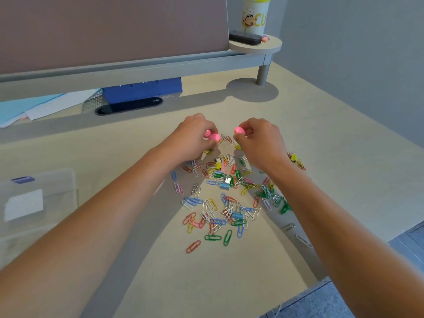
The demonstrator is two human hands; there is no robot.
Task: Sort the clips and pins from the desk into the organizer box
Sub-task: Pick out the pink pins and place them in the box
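While each grip pinches pink pins: left hand [190,138], right hand [260,143], beyond clips [224,193].

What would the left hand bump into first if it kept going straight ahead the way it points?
Probably nothing close: beyond the left hand lies bare desk, then the shelf's round foot. Depth is uncertain.

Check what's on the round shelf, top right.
On the round shelf: a black case, a cartoon-printed cup behind it, and a small pink item. The case hides the cup's base.
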